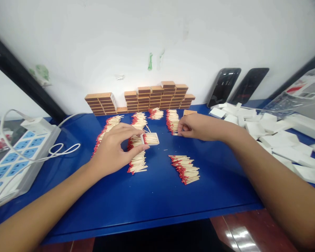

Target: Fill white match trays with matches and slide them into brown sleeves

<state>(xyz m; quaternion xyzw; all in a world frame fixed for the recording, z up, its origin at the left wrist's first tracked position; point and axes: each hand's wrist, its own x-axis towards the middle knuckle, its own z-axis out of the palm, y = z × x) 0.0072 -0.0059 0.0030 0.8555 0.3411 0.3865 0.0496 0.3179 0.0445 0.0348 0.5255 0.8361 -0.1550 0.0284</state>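
Note:
My left hand (117, 148) grips a small white matchbox tray (154, 142) between thumb and fingers, raised over the table. Some red-tipped matches (148, 138) lie inside the tray. With fingers pinched together, my right hand (190, 126) is at the near right edge of a heap of matches (172, 120); a match end shows at its fingertips. Beneath and beside my left hand lie a long heap of matches (138, 162) and another heap (104, 131). Closer to me is a separate heap of matches (185, 169). A brown matchbox (189, 112) lies partly hidden behind my right hand.
Stacked brown matchboxes (146, 99) line the wall. Many white matchbox trays (280, 140) are piled on the right, near two dark phone-like slabs (224, 85) leaning on the wall. A power strip (23, 157) with white cables stands at left on the blue table (157, 199).

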